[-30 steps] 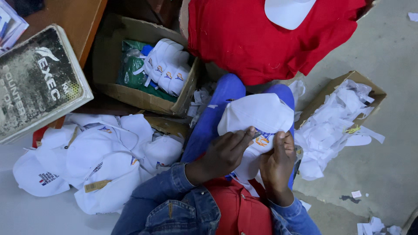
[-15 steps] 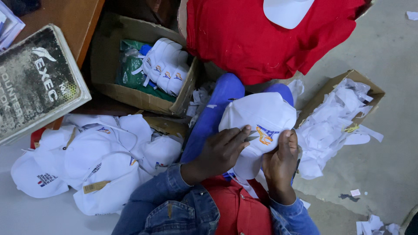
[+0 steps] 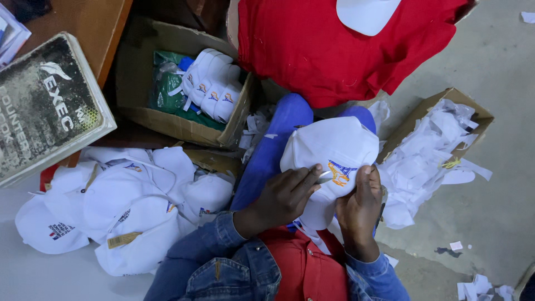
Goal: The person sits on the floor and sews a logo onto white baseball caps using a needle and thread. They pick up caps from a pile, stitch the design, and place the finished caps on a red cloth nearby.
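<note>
**One cap in hand, a heap left to do**

One white cap (image 3: 334,150) lies on the person's lap, the left hand (image 3: 281,198) pinching a small metal tool (image 3: 325,176) at its embroidered emblem (image 3: 340,173), fingers closed round it. The right hand (image 3: 359,209) clasps the cap's edge, fingers curled shut. Judging by the piles, a finished stack sits in the far cardboard box (image 3: 184,125); many loose caps (image 3: 128,206) wait at near left. Paper scraps (image 3: 429,161) fill a box at right.

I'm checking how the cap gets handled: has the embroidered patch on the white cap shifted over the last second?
Yes. The patch has come out from under the right hand and now lies bare, nearer the scrap box.
</note>
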